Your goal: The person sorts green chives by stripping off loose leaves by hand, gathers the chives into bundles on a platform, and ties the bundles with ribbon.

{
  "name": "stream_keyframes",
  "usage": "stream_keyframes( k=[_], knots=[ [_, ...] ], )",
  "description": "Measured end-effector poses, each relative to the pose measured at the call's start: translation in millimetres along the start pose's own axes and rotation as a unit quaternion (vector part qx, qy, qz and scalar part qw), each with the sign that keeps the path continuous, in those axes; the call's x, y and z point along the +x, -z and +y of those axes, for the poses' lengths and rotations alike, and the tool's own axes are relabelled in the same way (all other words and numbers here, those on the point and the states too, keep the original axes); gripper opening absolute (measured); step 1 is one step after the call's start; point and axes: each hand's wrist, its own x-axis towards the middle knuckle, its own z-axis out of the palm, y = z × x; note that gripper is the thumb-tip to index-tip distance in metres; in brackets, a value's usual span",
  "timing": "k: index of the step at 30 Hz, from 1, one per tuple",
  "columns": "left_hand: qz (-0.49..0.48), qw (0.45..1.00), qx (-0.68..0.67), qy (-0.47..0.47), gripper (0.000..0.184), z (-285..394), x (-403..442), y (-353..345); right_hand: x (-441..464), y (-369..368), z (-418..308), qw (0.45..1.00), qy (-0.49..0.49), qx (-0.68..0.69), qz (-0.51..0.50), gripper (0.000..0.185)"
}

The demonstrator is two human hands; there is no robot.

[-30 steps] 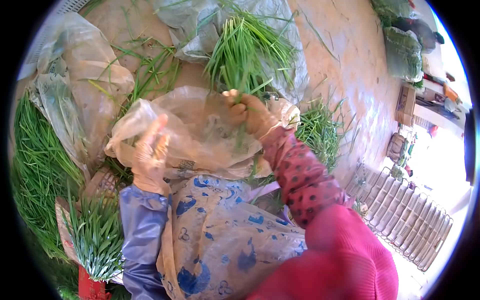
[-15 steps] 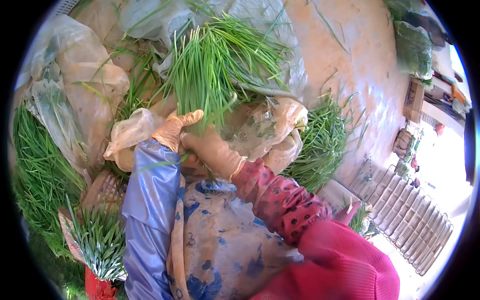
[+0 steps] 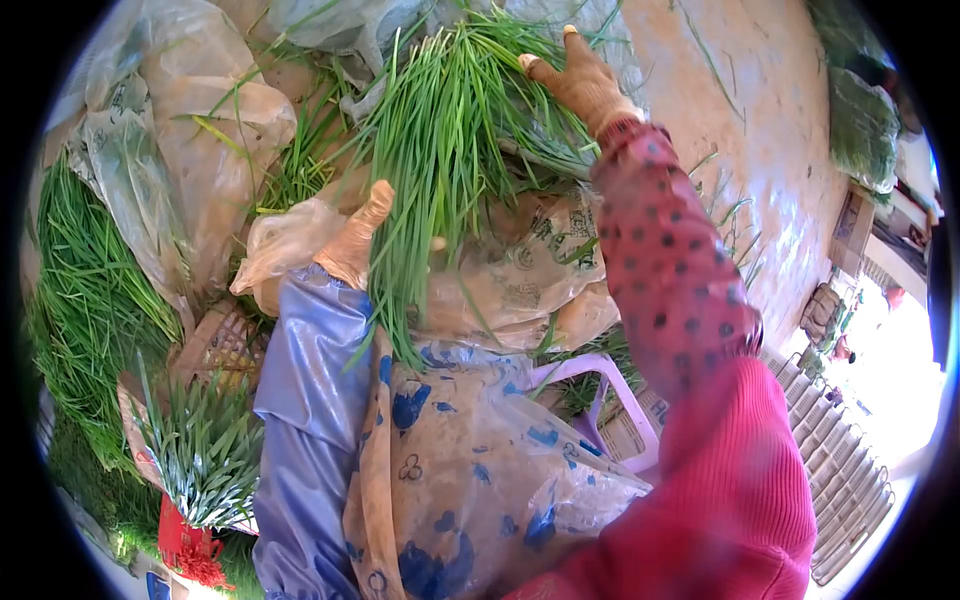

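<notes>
your left hand (image 3: 355, 240) sits at the lower left side of a bunch of green stalks (image 3: 450, 150), your right hand (image 3: 580, 85) near its top.
your left thumb points up beside the stalks, which hide most of the fingers, so i can't tell how tightly they close; your right thumb and forefinger are spread wide. a crumpled plastic bag (image 3: 500, 290) lies right of your left hand, behind the hanging stalks, and a heap of greens (image 3: 95, 300) lies farther left of that hand.
</notes>
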Motion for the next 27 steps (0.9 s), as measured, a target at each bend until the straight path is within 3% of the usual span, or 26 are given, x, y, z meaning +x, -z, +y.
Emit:
stream_keyframes(
  k=[2,3,5,6,7,9,10,13,15,16,17,19,20,23,24,27],
  knots=[
    [-0.032,0.993,0.072,-0.085,0.070,-2.7,2.1,-10.3,16.1,-15.1,8.3,0.996,-0.038,-0.025,-0.081,0.103],
    [-0.029,0.994,0.069,-0.085,0.070,-6.4,5.8,-12.7,13.3,-17.8,2.4,0.995,-0.035,-0.026,-0.085,0.103],
    [0.072,0.967,0.199,-0.140,0.065,-14.1,12.4,-15.2,-6.5,-20.2,-21.1,0.992,-0.052,0.000,-0.117,0.112],
    [0.165,0.961,0.210,-0.069,0.050,-10.7,17.1,-15.6,-18.3,-21.9,-31.8,0.988,-0.056,0.011,-0.141,0.117],
    [0.165,0.961,0.209,-0.068,0.050,-7.7,19.0,-13.8,-31.7,-25.0,-39.2,0.988,-0.056,0.011,-0.142,0.117],
    [0.157,0.966,0.183,0.090,0.036,-1.7,22.6,-9.4,-55.2,-33.0,-48.2,0.985,-0.012,0.096,-0.144,0.120],
    [0.149,0.971,0.171,0.069,0.025,-6.9,23.4,-8.8,-64.8,-41.8,-51.3,0.985,-0.014,0.097,-0.143,0.120],
    [0.147,0.983,0.099,0.046,0.027,-13.2,21.7,-17.0,-78.0,-65.3,-58.3,0.987,-0.002,0.146,-0.069,0.120],
    [0.118,0.988,0.077,0.059,0.026,-10.3,20.6,-15.9,-73.5,-70.8,-61.5,0.952,-0.179,0.232,-0.085,0.114],
    [0.089,0.992,0.053,0.071,0.026,-8.1,18.9,-15.0,-68.3,-71.6,-55.6,0.936,-0.189,0.286,-0.085,0.092],
    [0.090,0.992,0.052,0.068,0.026,-5.6,13.7,-14.8,-67.1,-70.3,-50.0,0.936,-0.187,0.286,-0.085,0.092],
    [-0.019,0.995,0.071,0.072,0.024,0.2,3.3,-14.4,-66.0,-53.7,-50.2,0.893,-0.159,0.372,-0.197,0.065],
    [-0.016,0.987,0.102,0.122,0.022,1.1,2.1,-10.2,-72.8,-35.5,-53.9,0.917,-0.150,0.318,-0.190,0.047],
    [-0.029,0.983,0.120,0.136,0.021,6.4,-26.2,-10.3,-84.0,-30.2,-35.8,0.892,-0.117,0.366,-0.236,0.055],
    [0.037,0.985,0.124,0.110,0.020,13.5,-45.9,-30.9,-91.0,-24.5,-36.3,0.868,-0.122,0.410,-0.253,0.054],
    [0.034,0.987,0.142,0.062,0.016,26.4,-95.8,-57.9,-104.2,-8.3,-30.3,0.898,-0.068,0.340,-0.269,0.049]
  ],
)
